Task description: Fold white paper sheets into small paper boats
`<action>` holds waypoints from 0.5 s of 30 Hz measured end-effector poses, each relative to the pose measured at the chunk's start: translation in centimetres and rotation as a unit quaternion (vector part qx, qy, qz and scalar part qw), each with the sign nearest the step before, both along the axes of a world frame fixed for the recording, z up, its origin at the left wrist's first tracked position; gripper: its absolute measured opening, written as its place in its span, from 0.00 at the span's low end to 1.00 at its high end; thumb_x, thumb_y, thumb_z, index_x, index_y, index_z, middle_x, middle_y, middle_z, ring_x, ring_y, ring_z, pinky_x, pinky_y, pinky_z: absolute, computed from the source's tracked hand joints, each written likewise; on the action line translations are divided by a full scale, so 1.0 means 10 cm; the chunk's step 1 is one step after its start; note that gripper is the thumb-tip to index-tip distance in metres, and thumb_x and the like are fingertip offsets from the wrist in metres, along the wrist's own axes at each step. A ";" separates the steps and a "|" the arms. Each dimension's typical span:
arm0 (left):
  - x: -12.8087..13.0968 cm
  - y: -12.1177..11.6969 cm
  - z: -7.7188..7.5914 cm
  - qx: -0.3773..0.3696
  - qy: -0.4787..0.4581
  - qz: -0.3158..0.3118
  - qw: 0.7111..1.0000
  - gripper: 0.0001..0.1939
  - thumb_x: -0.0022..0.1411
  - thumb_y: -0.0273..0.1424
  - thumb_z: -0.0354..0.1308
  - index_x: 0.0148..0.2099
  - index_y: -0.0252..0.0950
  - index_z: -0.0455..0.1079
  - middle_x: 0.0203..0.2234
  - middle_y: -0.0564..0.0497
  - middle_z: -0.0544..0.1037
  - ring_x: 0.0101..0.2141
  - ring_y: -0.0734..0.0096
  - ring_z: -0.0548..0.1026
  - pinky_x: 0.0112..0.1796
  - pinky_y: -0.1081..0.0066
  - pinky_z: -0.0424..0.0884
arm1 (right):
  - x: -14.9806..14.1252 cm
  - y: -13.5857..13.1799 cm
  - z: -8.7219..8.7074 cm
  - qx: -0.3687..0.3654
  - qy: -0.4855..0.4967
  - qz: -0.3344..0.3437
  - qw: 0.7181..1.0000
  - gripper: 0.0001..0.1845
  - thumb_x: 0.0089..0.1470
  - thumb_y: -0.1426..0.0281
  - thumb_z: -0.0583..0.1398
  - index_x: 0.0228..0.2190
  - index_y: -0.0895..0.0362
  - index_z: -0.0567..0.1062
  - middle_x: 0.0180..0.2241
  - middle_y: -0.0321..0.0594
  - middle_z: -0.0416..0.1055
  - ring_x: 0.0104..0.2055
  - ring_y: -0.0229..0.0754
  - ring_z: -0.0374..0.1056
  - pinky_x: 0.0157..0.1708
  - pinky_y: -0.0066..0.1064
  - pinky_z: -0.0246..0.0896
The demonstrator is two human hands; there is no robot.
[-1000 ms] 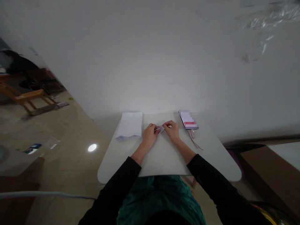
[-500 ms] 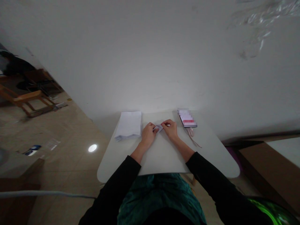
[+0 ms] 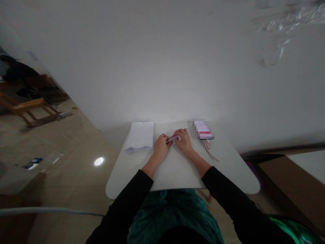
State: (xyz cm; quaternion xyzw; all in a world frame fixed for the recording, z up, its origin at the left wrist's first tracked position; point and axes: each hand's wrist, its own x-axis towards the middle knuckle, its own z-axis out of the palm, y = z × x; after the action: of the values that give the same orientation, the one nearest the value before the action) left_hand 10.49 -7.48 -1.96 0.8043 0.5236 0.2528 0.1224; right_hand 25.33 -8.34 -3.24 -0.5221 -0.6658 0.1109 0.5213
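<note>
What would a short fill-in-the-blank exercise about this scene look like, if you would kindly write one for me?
1. The left hand and right hand both hold a small folded piece of ____.
2. The stack of white paper lies nearer the ____ hand.
3. The pixelated phone and pink cord lie nearer the ____ hand.
4. The person's sleeves are ____.

Missing words: paper; left; right; black.
</note>
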 end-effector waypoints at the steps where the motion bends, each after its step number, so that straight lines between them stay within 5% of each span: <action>1: 0.00 -0.01 0.01 0.002 0.004 0.000 1.000 0.05 0.63 0.31 0.58 0.37 0.36 0.74 0.37 0.47 0.75 0.39 0.66 0.74 0.40 0.69 0.67 | 0.00 -0.02 0.02 0.013 -0.048 0.027 0.998 0.12 0.44 0.78 0.57 0.28 0.54 0.77 0.35 0.42 0.75 0.44 0.47 0.65 0.45 0.40 0.59; 9: -0.01 0.00 -0.03 0.025 0.013 -0.020 0.999 0.08 0.67 0.31 0.54 0.43 0.37 0.74 0.41 0.46 0.74 0.44 0.64 0.73 0.44 0.68 0.68 | 0.07 -0.02 0.03 -0.030 -0.161 0.051 0.985 0.07 0.53 0.76 0.60 0.33 0.53 0.76 0.34 0.39 0.79 0.44 0.48 0.65 0.47 0.43 0.47; 15: 0.02 0.08 -0.09 0.013 -0.103 -0.062 0.993 0.09 0.67 0.31 0.54 0.42 0.35 0.74 0.44 0.45 0.73 0.46 0.66 0.72 0.50 0.68 0.67 | 0.13 0.01 0.08 -0.044 -0.140 0.027 0.989 0.04 0.55 0.73 0.62 0.30 0.53 0.77 0.32 0.39 0.79 0.42 0.48 0.66 0.47 0.43 0.47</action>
State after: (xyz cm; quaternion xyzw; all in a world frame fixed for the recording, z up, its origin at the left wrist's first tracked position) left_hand 10.74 -6.72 -2.87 0.8063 0.4542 0.3330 0.1808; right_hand 26.66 -8.23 -2.43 -0.5371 -0.7402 0.0800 0.3965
